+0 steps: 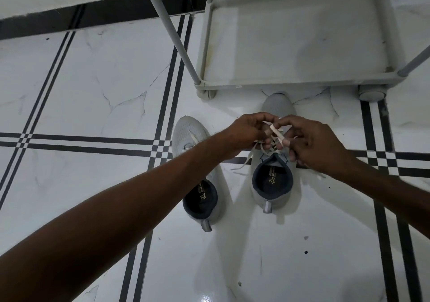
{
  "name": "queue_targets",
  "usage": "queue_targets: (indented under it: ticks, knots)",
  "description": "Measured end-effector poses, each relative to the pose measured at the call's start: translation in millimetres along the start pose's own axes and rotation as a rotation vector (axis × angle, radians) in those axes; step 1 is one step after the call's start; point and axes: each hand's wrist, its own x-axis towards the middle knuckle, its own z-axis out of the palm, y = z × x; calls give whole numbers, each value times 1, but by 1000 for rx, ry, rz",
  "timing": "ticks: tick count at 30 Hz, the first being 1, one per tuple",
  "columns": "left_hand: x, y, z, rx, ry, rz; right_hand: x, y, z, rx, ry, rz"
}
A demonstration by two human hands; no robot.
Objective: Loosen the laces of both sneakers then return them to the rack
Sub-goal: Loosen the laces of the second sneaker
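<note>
Fingers of left hand pinched narrow on a flat pale strand of the laces, lifted above the throat of the right-side sneaker. Fingers of right hand curled in from the other side, closed on the same bundle; exact strand held not discernible, knuckles hiding it. Loose ends trailing over the sneaker's left flank onto the floor.

Right-side sneaker upright on the tile, toe just short of the rack. Left-side sneaker beside it, partly under the left forearm; laces there look slack, but mostly hidden.

Risks, judged:
- Both hands pulling the same strand opposite ways: likely tightening a crossing rather than freeing it.
- Upward tug with nothing pinning the heel: sneaker liable to lift or tip.
- Trailing ends on floor: snag or drag under the rack's front rail when lifted.
- Left forearm low over left-side sneaker: possible knock on withdrawal.
- Rack on castors: shove from a toe could roll it away.
</note>
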Motion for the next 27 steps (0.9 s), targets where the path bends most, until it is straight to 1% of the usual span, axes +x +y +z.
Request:
queue_targets:
  ticks: [3,5,6,10,12,14,17,20,23,25,27]
  knots:
    - [1,-2,3,-11,61,-24,0,1,3,-113,-12,-36]
    - [1,-4,4,-64,110,-54,2,-1,3,-138,-4,-58]
    - [1,-5,5,-98,109,-64,3,-2,3,-133,3,-56]
    - [1,-10,5,-269,27,-133,8,-2,0,0,39,33]
    - [1,-9,5,-354,-15,-175,10,-1,-1,49,48,39]
    - [-3,-7,5,-382,-75,-185,11,3,0,82,53,52]
    - [-6,-5,10,-315,-56,-161,12,8,1,124,20,80]
    - [-3,-6,10,-288,-9,-140,16,17,-2,259,-53,172]
    - [-5,-5,3,-178,-39,-72,20,27,-7,307,-122,203]
    - [-7,-2,-3,25,-72,18,21,31,-8,316,-146,213]
    - [-7,4,-8,359,-79,133,23,33,-7,328,-163,232]
